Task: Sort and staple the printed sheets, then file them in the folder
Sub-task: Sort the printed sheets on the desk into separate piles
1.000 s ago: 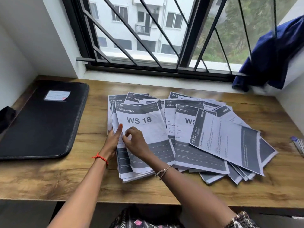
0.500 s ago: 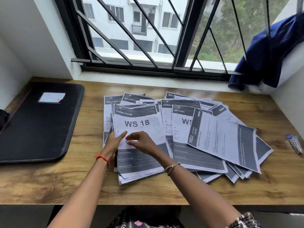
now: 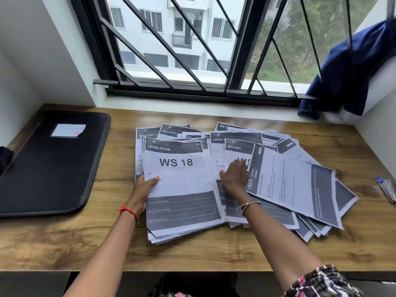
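Sheets (image 3: 304, 161) are fanned loosely over the mid desk (image 3: 64, 243), printed side up & overlapping. At the fan's left end a squarer stack (image 3: 165, 235) is seen, topped by the WS 18 sheet (image 3: 182, 181), headed LIVING ROOM. The stack's left edge is gripped by the L hand (image 3: 144, 189): the thumb is laid on top of the WS 18 sheet, the other fingers are tucked under & hidden. A red thread (image 3: 126, 210) is worn on that wrist. The R hand (image 3: 234, 177) is laid flat just right of the stack, on the KITCHEN sheet (image 3: 234, 150) & the one beneath it. Its fingers are approx. straight & slightly spread, w/ nothing held. Whether the tips touch the edge of the 1623 sheet (image 3: 295, 185) or slip just under it can't be told, as the hand is blurred. A bracelet (image 3: 249, 205) is worn on that wrist. The 1623 sheet is turned sideways on top of the fan's right part. The folder (image 3: 49, 168), black, closed, w/ a white label (image 3: 68, 130), is laid flat at the desk's left end, well apart from the sheets. At the desk's right edge a silver item (image 3: 385, 187) w/ a blue tip is seen; what it is can't be told. A blue cloth (image 3: 347, 67) is draped on the sill at right, by the barred window (image 3: 192, 50).
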Motion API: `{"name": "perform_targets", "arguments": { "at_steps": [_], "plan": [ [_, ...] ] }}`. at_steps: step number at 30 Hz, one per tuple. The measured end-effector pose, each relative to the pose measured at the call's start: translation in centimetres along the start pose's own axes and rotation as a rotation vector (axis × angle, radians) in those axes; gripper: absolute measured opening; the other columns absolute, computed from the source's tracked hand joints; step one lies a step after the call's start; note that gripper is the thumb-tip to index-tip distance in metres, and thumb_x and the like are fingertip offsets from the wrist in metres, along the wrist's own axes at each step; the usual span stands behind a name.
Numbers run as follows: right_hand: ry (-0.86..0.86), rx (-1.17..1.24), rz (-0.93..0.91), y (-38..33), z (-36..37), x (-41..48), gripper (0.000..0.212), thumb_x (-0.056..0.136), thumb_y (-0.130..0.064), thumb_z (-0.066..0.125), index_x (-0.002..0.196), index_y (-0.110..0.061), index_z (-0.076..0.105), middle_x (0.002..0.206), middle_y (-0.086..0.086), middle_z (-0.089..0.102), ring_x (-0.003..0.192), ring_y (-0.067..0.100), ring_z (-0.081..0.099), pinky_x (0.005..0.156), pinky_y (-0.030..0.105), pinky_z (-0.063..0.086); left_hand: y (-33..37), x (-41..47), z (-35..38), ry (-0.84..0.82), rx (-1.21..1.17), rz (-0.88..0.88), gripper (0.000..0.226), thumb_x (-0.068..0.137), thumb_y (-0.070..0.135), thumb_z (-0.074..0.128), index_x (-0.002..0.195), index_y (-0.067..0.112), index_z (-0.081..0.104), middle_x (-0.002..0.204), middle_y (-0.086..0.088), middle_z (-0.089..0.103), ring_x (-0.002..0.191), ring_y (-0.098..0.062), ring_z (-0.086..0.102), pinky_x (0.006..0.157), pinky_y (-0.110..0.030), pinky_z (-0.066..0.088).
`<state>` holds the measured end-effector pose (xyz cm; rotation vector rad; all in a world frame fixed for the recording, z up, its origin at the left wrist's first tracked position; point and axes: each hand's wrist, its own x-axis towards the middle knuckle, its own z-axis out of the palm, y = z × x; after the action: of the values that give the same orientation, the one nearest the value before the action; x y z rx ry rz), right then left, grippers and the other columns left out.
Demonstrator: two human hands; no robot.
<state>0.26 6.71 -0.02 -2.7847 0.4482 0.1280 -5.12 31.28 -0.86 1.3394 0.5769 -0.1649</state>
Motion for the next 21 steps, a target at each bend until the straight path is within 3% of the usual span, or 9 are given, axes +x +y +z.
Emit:
{"name": "perform_targets", "arguments": {
  "at_steps": [4, 7, 11, 13, 15, 18, 21],
  "plan": [
    [0.043, -0.005, -0.046, 0.4, -0.6, 0.3, 0.042, 0.087, -0.010, 0.051, 0.126, 0.002, 0.042, 0.123, 0.020, 0.050, 0.115, 0.036, 0.049, 0.085, 0.039, 0.045, 0.1, 0.0, 0.3, -0.004, 0.000, 0.006, 0.035, 0.092, -0.004, 0.048, 0.127, -0.003, 0.048, 0.127, -0.024, 0.054, 0.103, -0.030, 0.055, 0.092, -0.042, 0.046],
    [0.089, 0.006, -0.188, 0.0, -0.9, 0.4, 0.051, 0.088, 0.007, 0.039, 0.137, -0.006, 0.037, 0.114, 0.021, 0.052, 0.099, 0.038, 0.057, 0.069, 0.036, 0.041, 0.1, 0.1, 0.3, -0.006, -0.003, 0.000, 0.035, 0.092, -0.004, 0.048, 0.127, -0.002, 0.048, 0.127, -0.024, 0.054, 0.104, -0.030, 0.056, 0.094, -0.044, 0.044],
    [0.063, 0.052, -0.271, -1.1, -0.6, 0.6, 0.040, 0.082, 0.017, 0.034, 0.111, 0.005, 0.057, 0.111, 0.023, 0.052, 0.096, 0.040, 0.057, 0.073, 0.041, 0.047, 0.0, 0.2, 0.3, 0.000, 0.003, -0.002, 0.036, 0.092, -0.004, 0.048, 0.128, -0.003, 0.047, 0.128, -0.023, 0.054, 0.104, -0.030, 0.056, 0.093, -0.043, 0.044],
    [0.036, 0.052, -0.268, -1.9, -0.3, 0.7, 0.029, 0.082, 0.017, 0.037, 0.099, 0.011, 0.060, 0.111, 0.024, 0.052, 0.096, 0.041, 0.057, 0.073, 0.039, 0.048, -0.1, 0.1, 0.2, 0.000, -0.001, -0.003, 0.035, 0.092, -0.004, 0.048, 0.127, -0.003, 0.048, 0.126, -0.022, 0.055, 0.103, -0.030, 0.056, 0.091, -0.041, 0.044],
    [0.030, 0.003, -0.229, -2.3, -0.2, 0.8, 0.021, 0.086, 0.008, 0.045, 0.101, 0.010, 0.059, 0.118, 0.022, 0.049, 0.105, 0.038, 0.052, 0.080, 0.038, 0.046, -0.2, 0.1, 0.0, -0.003, 0.003, 0.000, 0.034, 0.092, -0.004, 0.048, 0.126, -0.003, 0.049, 0.126, -0.023, 0.055, 0.103, -0.030, 0.056, 0.092, -0.042, 0.044],
    [0.055, -0.153, -0.110, -2.5, 0.1, 1.0, 0.030, 0.087, -0.011, 0.055, 0.114, 0.000, 0.051, 0.124, 0.018, 0.045, 0.112, 0.034, 0.046, 0.090, 0.036, 0.041, -0.3, -0.1, -0.2, -0.003, 0.015, 0.006, 0.032, 0.092, -0.004, 0.048, 0.124, -0.002, 0.050, 0.127, -0.024, 0.055, 0.101, -0.031, 0.057, 0.091, -0.042, 0.046],
    [0.042, -0.165, -0.009, -2.3, 0.0, 1.3, 0.043, 0.086, -0.014, 0.059, 0.121, 0.000, 0.039, 0.122, 0.020, 0.049, 0.109, 0.035, 0.052, 0.084, 0.036, 0.045, -0.2, -0.3, -0.3, 0.008, 0.034, 0.010, 0.032, 0.092, -0.004, 0.047, 0.124, -0.003, 0.050, 0.124, -0.024, 0.056, 0.100, -0.031, 0.056, 0.085, -0.038, 0.048]
  ]
}}
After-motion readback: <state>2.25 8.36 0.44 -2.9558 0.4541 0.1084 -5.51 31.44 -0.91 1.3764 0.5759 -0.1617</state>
